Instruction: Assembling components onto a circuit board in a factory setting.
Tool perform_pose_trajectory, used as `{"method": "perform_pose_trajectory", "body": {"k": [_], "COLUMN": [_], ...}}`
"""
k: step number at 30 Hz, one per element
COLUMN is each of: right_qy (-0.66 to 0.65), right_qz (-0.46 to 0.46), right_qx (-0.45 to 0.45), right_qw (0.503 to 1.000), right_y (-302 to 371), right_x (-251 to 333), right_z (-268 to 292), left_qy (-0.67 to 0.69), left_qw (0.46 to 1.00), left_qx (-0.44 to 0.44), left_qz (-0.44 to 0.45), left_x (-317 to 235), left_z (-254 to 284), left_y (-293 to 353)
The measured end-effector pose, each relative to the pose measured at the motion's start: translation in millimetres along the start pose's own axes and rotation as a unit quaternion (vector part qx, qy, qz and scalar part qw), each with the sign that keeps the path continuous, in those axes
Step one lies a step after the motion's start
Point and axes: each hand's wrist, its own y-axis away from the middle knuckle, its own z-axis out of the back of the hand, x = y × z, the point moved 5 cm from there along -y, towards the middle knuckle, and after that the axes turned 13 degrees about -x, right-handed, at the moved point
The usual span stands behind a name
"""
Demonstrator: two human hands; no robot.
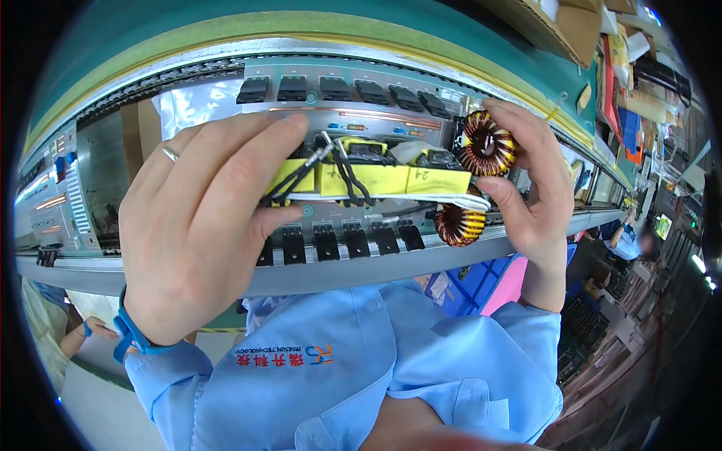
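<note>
My left hand (199, 225), with a ring and a blue wrist strap, grips the left end of a yellow transformer assembly (368, 179) wrapped in black and white wires. My right hand (530, 188) holds its right end, fingers around a copper-wound ring coil (487, 143). A second ring coil (459, 224) hangs below it, touching the thumb. The assembly is held up just above a grey circuit board (353, 113) with rows of black parts.
The board lies on a long conveyor line (301, 274) with green edging (226, 30). Another grey unit (68, 188) sits at the left. Cardboard boxes (564, 26) and cluttered benches stand at the right. Another person's arm (79, 334) shows at lower left.
</note>
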Motion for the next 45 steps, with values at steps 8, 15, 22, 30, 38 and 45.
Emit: {"method": "perform_pose_trajectory", "body": {"k": [8,15,22,30,38,45], "right_qy": [0.108,0.145,0.163,0.17,0.191,0.203], "right_qz": [0.064,0.035,0.037,0.038,0.05,0.071], "right_qx": [0.075,0.105,0.146,0.146,0.133,0.114], "right_qw": [0.989,0.983,0.975,0.974,0.971,0.97], "right_y": [-17.1,-20.1,-32.3,-32.2,-27.6,-26.8], "right_x": [23.4,23.3,29.1,32.4,35.0,32.0], "right_z": [-5.2,-3.4,-2.2,-4.4,-4.7,-5.4], "left_qy": [-0.022,-0.028,-0.032,-0.034,-0.023,-0.039], "left_qw": [0.999,0.999,0.999,0.999,0.999,0.998], "left_qx": [-0.032,-0.026,-0.011,0.015,-0.014,-0.026], "left_qz": [-0.032,-0.027,-0.033,-0.021,-0.028,-0.046], "left_x": [0.1,-1.1,-2.3,-1.6,1.5,2.2], "left_z": [-2.0,-2.9,-3.3,-1.6,-2.8,-4.6], "left_y": [4.8,5.9,2.5,2.3,5.3,5.9]}}
